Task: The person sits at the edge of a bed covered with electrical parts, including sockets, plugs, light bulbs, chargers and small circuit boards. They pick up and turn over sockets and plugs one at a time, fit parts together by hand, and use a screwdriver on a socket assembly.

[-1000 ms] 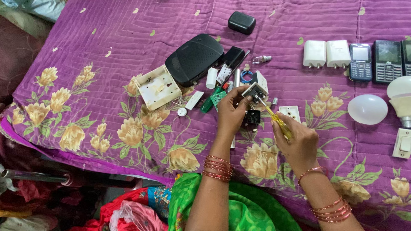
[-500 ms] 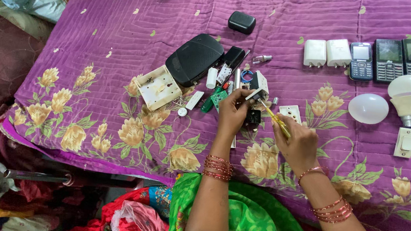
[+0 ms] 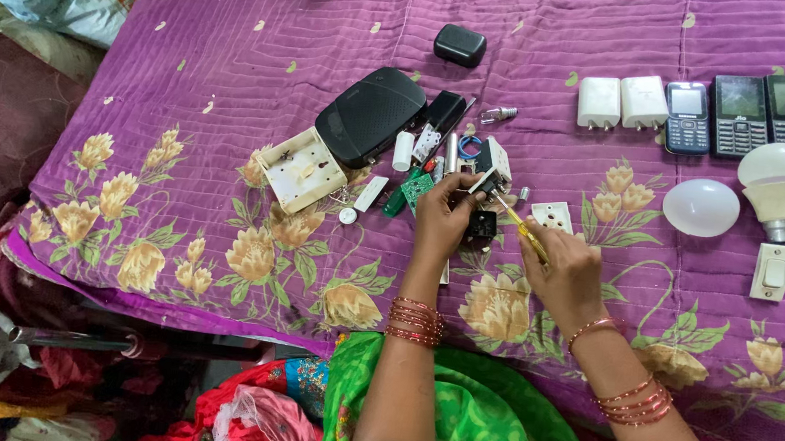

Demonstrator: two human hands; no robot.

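A purple quilted bedspread [image 3: 235, 62] with yellow flowers carries everything, its near edge running just in front of the person's green garment [image 3: 449, 427]. Toward its middle lies a black oval router-like box [image 3: 370, 116], and beside that, nearer the left, an open white switch housing [image 3: 299, 169] lying face up with small fittings inside; what they are cannot be told. Along the right edge stand a white bulb dome [image 3: 701, 206], two bulbs [image 3: 775, 185], a white wall switch [image 3: 771, 271], and farther back a row of keypad phones [image 3: 739, 112] with two white chargers [image 3: 620, 102] next to them. A small black case [image 3: 459, 45] sits alone toward the far edge. Between the router box and the hands lies a crowded scatter of small parts, a green circuit board [image 3: 412, 189] among them, just beside the left hand. The left hand [image 3: 440, 223] has its fingers closed around a small black and white electrical part [image 3: 484, 186], held just above the bedspread near the middle. The right hand [image 3: 567, 278] grips a yellow-handled screwdriver [image 3: 521, 231], its tip meeting that part. A white socket plate [image 3: 552, 214] lies just behind the right hand.
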